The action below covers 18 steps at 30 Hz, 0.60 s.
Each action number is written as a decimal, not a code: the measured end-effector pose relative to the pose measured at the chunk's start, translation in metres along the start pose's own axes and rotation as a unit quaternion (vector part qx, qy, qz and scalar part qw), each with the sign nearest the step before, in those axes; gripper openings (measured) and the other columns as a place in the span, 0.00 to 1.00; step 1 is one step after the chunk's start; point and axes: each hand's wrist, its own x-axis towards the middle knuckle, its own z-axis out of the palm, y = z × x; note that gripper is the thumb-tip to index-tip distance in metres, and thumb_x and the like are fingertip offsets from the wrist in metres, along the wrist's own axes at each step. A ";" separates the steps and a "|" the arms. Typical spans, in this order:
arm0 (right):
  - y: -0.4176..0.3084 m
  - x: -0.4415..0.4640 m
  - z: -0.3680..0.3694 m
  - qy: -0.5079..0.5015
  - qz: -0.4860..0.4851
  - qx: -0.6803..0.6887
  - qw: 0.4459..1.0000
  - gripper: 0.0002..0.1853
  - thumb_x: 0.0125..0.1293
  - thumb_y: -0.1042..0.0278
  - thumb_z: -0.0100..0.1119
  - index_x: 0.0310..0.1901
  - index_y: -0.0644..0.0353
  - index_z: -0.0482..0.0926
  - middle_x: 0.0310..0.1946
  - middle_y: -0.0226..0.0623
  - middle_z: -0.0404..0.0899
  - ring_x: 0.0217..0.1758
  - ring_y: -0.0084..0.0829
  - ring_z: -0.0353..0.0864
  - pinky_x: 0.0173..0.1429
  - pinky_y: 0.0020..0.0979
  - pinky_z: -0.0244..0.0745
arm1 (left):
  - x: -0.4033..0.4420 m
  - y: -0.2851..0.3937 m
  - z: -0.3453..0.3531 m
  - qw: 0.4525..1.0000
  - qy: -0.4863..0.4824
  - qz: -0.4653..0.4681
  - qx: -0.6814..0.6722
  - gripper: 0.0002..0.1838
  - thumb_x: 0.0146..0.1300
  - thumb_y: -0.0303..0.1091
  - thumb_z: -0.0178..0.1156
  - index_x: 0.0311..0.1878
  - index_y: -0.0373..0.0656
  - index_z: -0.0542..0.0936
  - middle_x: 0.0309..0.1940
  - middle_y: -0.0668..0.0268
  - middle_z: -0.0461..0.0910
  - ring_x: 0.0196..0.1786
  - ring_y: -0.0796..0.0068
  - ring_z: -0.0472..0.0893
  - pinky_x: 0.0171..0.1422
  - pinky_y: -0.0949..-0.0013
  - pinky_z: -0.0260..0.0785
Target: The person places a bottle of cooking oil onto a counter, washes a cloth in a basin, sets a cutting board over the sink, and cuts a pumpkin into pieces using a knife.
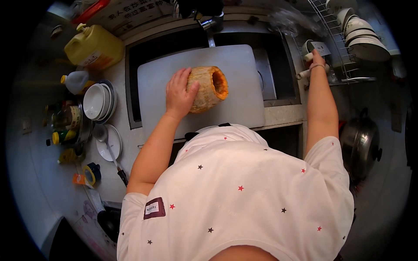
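Observation:
A hollowed piece of pumpkin [201,92] lies on its side on a white cutting board [150,100]; its orange open end faces right. My left hand [179,93] holds the pumpkin from the left, fingers over its top and thumb along its near side. Far to the right, my right hand [318,60] reaches to a holder at the wire rack. Beside its fingers is a pale handle-like end [308,57], with another pale handle [303,74] just below. The right fingers are mostly hidden, so their grip does not show.
The board lies across a sink [267,78] under a faucet [210,26]. Stacked bowls [363,37] fill the wire rack [337,32]. At left are an oil jug [98,45], bowls [96,102], a brush [111,150] and bottles. A lidded pot [360,143] stands at right.

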 end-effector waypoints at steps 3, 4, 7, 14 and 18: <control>-0.006 -0.004 0.002 -0.032 -0.012 0.100 0.994 0.11 0.55 0.67 0.59 0.36 0.64 0.74 0.34 0.40 0.75 0.29 0.36 0.78 0.29 0.35 0.79 | -0.003 -0.002 -0.001 1.000 0.013 -0.001 -0.007 0.26 0.60 0.50 0.51 0.56 0.41 0.71 0.57 0.54 0.69 0.60 0.53 0.67 0.65 0.56 0.55; -0.005 -0.015 -0.001 -0.044 -0.013 0.134 0.990 0.10 0.56 0.67 0.58 0.35 0.65 0.73 0.33 0.41 0.75 0.29 0.36 0.78 0.30 0.36 0.80 | -0.004 -0.003 -0.002 1.000 0.016 -0.002 -0.010 0.26 0.60 0.49 0.51 0.56 0.41 0.71 0.57 0.54 0.69 0.60 0.53 0.67 0.65 0.57 0.56; 0.022 -0.064 -0.017 -0.204 -0.048 0.163 0.964 0.09 0.58 0.73 0.51 0.36 0.72 0.71 0.31 0.44 0.73 0.28 0.39 0.78 0.39 0.35 0.80 | -0.003 -0.008 -0.006 0.998 0.020 -0.007 -0.053 0.25 0.60 0.48 0.52 0.55 0.40 0.71 0.56 0.53 0.70 0.58 0.52 0.68 0.63 0.58 0.59; 0.060 -0.278 -0.052 -0.459 -0.083 0.093 0.880 0.22 0.55 0.80 0.48 0.53 0.64 0.63 0.31 0.40 0.72 0.23 0.24 0.72 0.23 0.25 0.71 | -0.014 -0.041 -0.015 0.962 0.043 -0.075 -0.258 0.23 0.64 0.43 0.50 0.57 0.39 0.71 0.55 0.56 0.72 0.60 0.61 0.69 0.66 0.66 0.58; 0.071 -0.316 -0.055 -0.525 -0.008 -0.048 0.850 0.21 0.62 0.72 0.53 0.56 0.63 0.63 0.25 0.32 0.72 0.17 0.19 0.68 0.19 0.20 0.66 | -0.021 -0.062 -0.034 0.954 0.049 -0.115 -0.271 0.24 0.66 0.44 0.47 0.59 0.37 0.70 0.56 0.57 0.72 0.62 0.66 0.68 0.67 0.69 0.55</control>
